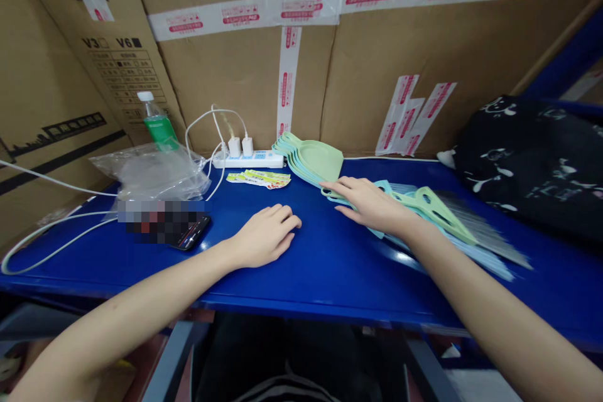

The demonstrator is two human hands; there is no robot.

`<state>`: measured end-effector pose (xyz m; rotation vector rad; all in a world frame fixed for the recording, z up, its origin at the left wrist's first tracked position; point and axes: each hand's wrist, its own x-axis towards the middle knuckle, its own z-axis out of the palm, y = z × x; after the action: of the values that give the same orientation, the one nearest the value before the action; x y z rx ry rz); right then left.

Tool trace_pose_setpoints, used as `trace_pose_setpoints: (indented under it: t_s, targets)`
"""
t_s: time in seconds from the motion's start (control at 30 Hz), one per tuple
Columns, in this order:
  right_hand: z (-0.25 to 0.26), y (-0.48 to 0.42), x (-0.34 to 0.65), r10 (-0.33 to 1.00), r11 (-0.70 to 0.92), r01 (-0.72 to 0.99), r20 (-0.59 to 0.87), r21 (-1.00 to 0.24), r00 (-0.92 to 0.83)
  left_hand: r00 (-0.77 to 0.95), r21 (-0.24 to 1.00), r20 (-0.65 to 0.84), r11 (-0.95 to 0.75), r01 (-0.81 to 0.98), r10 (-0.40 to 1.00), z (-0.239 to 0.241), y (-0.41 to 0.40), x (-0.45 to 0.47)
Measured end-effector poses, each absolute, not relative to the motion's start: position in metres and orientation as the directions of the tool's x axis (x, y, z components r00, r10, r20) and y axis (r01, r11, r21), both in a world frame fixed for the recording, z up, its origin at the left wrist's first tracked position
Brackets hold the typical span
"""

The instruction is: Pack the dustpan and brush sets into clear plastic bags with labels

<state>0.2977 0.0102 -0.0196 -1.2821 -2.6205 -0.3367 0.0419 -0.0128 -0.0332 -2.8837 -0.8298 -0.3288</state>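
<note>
My left hand (264, 234) rests on the blue table top (325, 264), fingers loosely curled, holding nothing. My right hand (370, 203) lies flat with fingers stretched out, on the handles of a stack of pale green and light blue dustpans (315, 161). Small green and blue brushes (438, 210) with clear bristles lie under and right of my right wrist. A few yellow and red labels (260, 178) lie in front of the dustpan stack.
A phone (186, 232) lies at the left, behind it a clear plastic bag (151, 173) and a green bottle (157, 122). A white power strip (248, 157) with chargers and cables sits at the back. Cardboard boxes (377, 63) wall the rear. A black patterned bag (532, 157) is right.
</note>
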Motion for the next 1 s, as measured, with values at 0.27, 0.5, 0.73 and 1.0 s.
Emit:
trace_pose_setpoints:
  t_s: [0.27, 0.5, 0.73, 1.0]
  targets:
    - [-0.019, 0.011, 0.299, 0.762, 0.580, 0.809, 0.287, 0.097, -0.581, 0.831, -0.069, 0.258, -0.848, 0.525, 0.493, -0.034, -0.012, 0.041]
    - [-0.016, 0.007, 0.297, 0.775, 0.571, 0.815, 0.264, 0.096, -0.574, 0.836, -0.142, 0.213, -0.830, 0.539, 0.506, -0.031, -0.009, 0.044]
    - [-0.017, 0.007, 0.296, 0.768, 0.579, 0.811, 0.272, 0.091, -0.579, 0.825, -0.315, 0.134, -0.766, 0.561, 0.550, -0.012, 0.009, 0.069]
    - [-0.012, 0.004, 0.297, 0.758, 0.587, 0.805, 0.293, 0.082, -0.583, 0.798, -0.458, 0.248, -0.659, 0.596, 0.549, 0.003, 0.052, 0.113]
